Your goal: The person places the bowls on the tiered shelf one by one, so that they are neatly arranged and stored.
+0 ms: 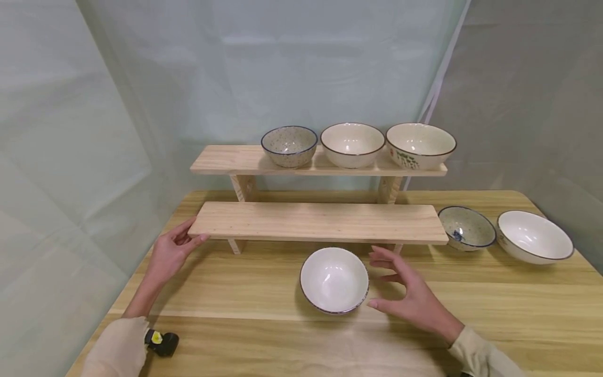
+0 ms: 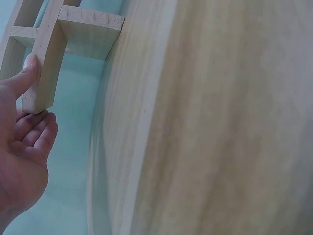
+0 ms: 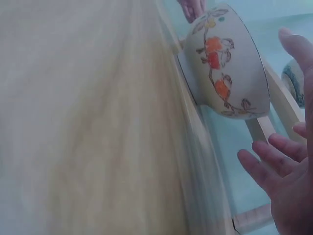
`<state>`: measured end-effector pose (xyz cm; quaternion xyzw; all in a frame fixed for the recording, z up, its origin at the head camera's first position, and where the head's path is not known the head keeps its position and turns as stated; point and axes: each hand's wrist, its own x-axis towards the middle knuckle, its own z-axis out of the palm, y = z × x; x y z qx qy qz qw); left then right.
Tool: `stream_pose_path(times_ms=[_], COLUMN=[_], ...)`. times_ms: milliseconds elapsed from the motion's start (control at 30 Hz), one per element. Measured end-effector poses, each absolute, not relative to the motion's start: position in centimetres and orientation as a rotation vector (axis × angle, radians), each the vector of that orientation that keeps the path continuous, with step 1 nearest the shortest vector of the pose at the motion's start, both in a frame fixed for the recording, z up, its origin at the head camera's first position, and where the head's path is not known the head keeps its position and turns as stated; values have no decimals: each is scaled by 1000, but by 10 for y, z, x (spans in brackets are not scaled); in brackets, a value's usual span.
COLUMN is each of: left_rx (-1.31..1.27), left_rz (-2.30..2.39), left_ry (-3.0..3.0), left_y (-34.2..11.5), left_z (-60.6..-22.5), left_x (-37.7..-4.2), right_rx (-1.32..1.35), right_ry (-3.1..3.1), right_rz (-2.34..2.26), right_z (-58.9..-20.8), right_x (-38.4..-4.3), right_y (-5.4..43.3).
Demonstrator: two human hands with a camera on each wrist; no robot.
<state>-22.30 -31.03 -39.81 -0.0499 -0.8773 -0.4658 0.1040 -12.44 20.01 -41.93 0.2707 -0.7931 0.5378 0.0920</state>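
Note:
A white bowl (image 1: 334, 280) with a dark speckled rim stands on the table in front of a two-tier wooden shelf (image 1: 315, 221). In the right wrist view, the bowl (image 3: 225, 68) shows birds painted on its outside. My right hand (image 1: 412, 298) is just right of this bowl, fingers spread and thumb apart, with a small gap to the rim. At the lower board's left end, my left hand (image 1: 171, 254) grips the corner. The left wrist view shows the thumb on the front edge of the board (image 2: 46, 73) and the fingers curled at its end.
The upper board carries a speckled grey bowl (image 1: 289, 147), a cream bowl (image 1: 352, 146) and a cream bowl with green decoration (image 1: 421, 147). Right of the shelf, a speckled blue-rimmed bowl (image 1: 466, 229) and a white bowl (image 1: 534, 238) stand on the table (image 1: 226, 335). Pale curtains hang behind.

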Motion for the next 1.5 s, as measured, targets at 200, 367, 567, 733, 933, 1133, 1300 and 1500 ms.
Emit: stream_pose_path(times_ms=[200, 367, 567, 733, 933, 1133, 1300, 1500], left_rx=[-162, -173, -166, -150, -145, -153, -162, -166], left_rz=[-1398, -1416, -1411, -1409, -1420, -1425, -1428, -1430], left_ry=[-2575, -2567, -2571, -2574, -2577, -2573, -2571, -2577], left_y=[-310, -310, -310, -310, -310, -311, -312, -312], left_z=[-398, -397, -397, -397, -396, -398, -398, -399], left_x=[-223, -223, -223, -223, -223, -224, -225, -225], right_rx=[801, 825, 811, 787, 790, 794, 758, 743], right_ry=[-2430, -2443, -2478, -2502, -2513, -2520, -2556, -2545], right_rz=[1619, 1640, 1632, 1659, 1666, 1686, 1637, 1667], right_z=[-424, -428, -431, -430, -429, -428, -428, -431], right_x=[-124, -124, -124, -124, -125, -128, -129, -129], right_y=[194, 190, 183, 178, 171, 166, 162, 160])
